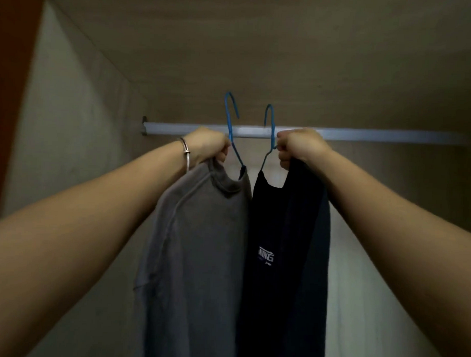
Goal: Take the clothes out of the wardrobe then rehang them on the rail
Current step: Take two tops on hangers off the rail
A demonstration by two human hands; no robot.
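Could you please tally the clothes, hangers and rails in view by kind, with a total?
Garments: 2, the grey top and the dark top
Blue hangers: 2, the left hanger and the right hanger
Rails: 1, the white rail
Total: 5

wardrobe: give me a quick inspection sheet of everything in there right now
surface: pale rail runs across the wardrobe behind both hands
job's things: grey top on a blue hanger; dark top with white lettering on a second blue hanger; hooks stand above the rail, seating unclear
clutter: nothing seen
grippers: left hand grips the grey top's hanger neck; right hand grips the dark top's
cables: nothing seen
surroundings: wooden top panel, pale side wall, bracelet on left wrist
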